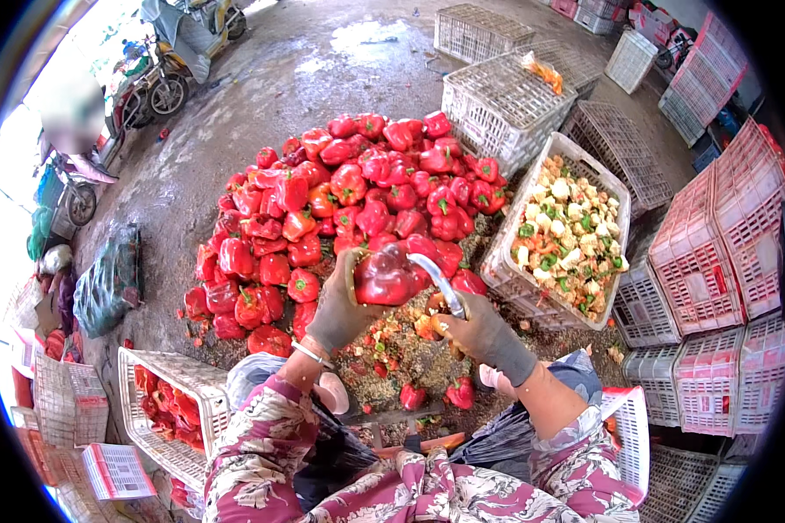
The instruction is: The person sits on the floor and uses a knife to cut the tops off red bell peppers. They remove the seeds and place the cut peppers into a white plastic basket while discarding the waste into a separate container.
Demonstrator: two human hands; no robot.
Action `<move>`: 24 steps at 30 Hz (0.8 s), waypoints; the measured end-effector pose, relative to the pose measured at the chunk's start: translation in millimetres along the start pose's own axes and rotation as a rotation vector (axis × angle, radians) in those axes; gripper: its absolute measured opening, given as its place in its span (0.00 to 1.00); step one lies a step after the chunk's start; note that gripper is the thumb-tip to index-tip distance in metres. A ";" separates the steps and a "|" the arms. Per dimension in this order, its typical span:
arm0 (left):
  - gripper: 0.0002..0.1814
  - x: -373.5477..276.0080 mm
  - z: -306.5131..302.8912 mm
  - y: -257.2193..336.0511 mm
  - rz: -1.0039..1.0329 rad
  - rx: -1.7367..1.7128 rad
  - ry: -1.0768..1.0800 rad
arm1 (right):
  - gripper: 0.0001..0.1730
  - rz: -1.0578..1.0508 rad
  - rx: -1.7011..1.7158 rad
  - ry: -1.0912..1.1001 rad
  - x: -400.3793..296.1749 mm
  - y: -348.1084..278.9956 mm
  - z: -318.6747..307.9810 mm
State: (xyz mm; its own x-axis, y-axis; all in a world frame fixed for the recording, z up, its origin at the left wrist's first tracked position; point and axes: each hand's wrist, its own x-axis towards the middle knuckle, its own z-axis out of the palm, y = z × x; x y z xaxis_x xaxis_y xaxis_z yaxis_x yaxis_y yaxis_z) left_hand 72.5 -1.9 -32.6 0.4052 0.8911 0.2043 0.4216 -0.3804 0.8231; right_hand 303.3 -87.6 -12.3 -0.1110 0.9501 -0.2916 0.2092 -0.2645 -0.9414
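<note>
My gloved left hand (342,307) holds a large dark red bell pepper (387,274) by its left side. In my gloved right hand (484,327) is a tool with a curved metal blade (435,273); the blade's tip is by the pepper's upper right side. The handle is mostly hidden by my fingers. Just beyond my hands lies a big heap of red bell peppers (373,176) on the floor. Seeds and pepper scraps (386,353) cover the ground below my hands, with two small red peppers (459,393) near my feet.
A plastic crate of pepper cores (618,189) stands at the right, beside stacked crates (693,248). A crate holding red pepper pieces (216,392) is at my lower left. Empty crates (458,91) stand farther off. Motorbikes (163,95) and a person (72,124) are at the upper left.
</note>
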 end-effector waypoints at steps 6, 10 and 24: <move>0.42 -9.4 -4.7 8.1 0.179 0.170 0.037 | 0.21 -0.236 -0.386 0.110 16.1 28.8 19.3; 0.40 -8.4 -2.6 4.8 0.195 0.212 0.052 | 0.21 -0.086 -0.440 0.021 27.8 22.6 15.3; 0.30 11.9 -16.9 -7.9 -0.054 -0.241 0.250 | 0.26 -0.096 -0.510 -0.026 7.5 36.5 32.9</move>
State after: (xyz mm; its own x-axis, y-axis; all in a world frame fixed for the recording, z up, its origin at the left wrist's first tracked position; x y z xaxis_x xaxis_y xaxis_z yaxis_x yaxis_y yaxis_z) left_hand 60.3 15.8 -27.8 0.1638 0.9526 0.2564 0.2212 -0.2887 0.9315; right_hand 278.2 -95.5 -54.4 -0.1754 0.9600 -0.2183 0.6430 -0.0562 -0.7638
